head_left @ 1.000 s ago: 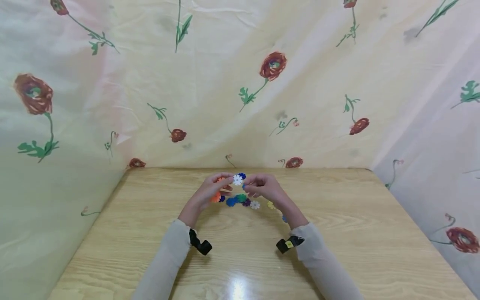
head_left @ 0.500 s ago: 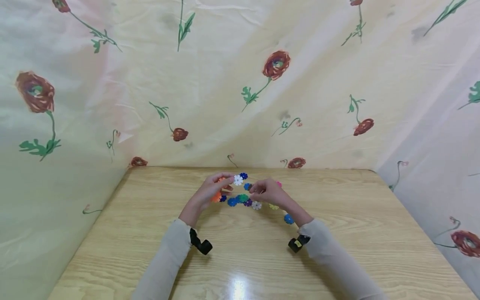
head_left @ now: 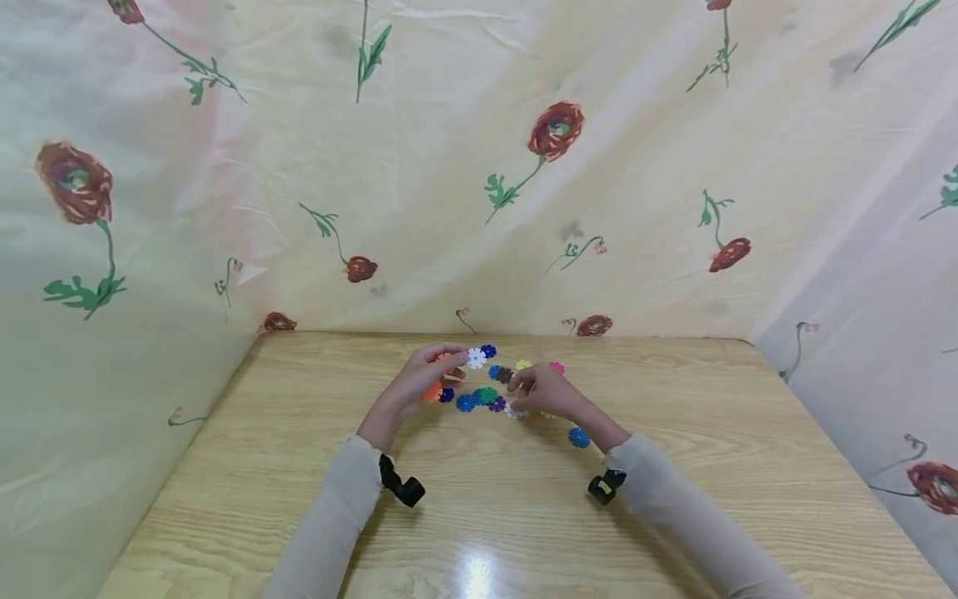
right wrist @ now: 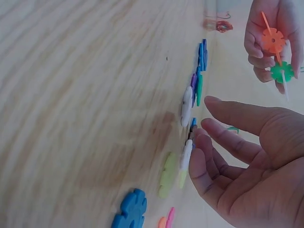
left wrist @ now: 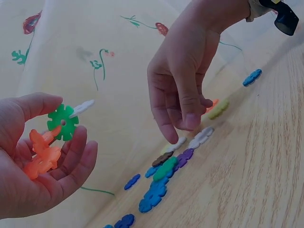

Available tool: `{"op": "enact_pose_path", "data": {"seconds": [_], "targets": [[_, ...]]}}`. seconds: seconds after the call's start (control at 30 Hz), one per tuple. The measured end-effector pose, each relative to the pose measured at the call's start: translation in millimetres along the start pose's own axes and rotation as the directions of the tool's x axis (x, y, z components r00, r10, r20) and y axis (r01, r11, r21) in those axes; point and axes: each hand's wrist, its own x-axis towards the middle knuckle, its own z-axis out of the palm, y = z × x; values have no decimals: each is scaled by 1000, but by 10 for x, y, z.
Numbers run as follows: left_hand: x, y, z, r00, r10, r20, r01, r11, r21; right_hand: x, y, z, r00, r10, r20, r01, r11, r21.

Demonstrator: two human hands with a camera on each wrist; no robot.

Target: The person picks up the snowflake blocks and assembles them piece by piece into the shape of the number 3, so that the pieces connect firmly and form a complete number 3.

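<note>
My left hand point(head_left: 419, 378) holds a small chain of flower-shaped plastic discs. In the left wrist view the chain has orange discs point(left wrist: 45, 159) against the palm, a green disc point(left wrist: 66, 129) between thumb and fingers, and a white disc point(left wrist: 83, 108) sticking out at the end. Low over the loose discs hovers my right hand point(head_left: 548, 391), its fingers pointing down. Thumb and forefinger are apart in the right wrist view, with nothing visible between them. Nearest its fingers lie two white discs point(left wrist: 201, 137), plus a brown disc point(head_left: 505, 376) and a purple disc point(left wrist: 183, 159).
Loose discs lie across the wooden table point(head_left: 479, 491): green point(head_left: 486, 395), blue point(head_left: 466, 403), dark blue point(head_left: 446, 394), yellow point(head_left: 523, 364) and pink point(head_left: 556, 367). A separate blue disc point(head_left: 580, 437) sits beneath my right forearm. A flowered cloth point(head_left: 419, 166) hangs behind and at both sides.
My right hand has moved away from the held chain, rightward and down to the loose discs, uncovering the blue and brown ones. My left hand stays put with its chain.
</note>
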Motion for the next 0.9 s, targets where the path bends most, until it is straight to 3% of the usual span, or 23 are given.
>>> {"op": "enact_pose_path", "data": {"seconds": [0.13, 0.9], "targets": [[-10, 11, 6, 1000, 3, -1, -3, 1000, -11, 2, 7, 14, 999, 34, 15, -34, 999, -20], [-50, 29, -6, 1000, 14, 17, -13, 999, -39, -13, 18, 54, 1000, 16, 25, -15, 999, -53]]}}
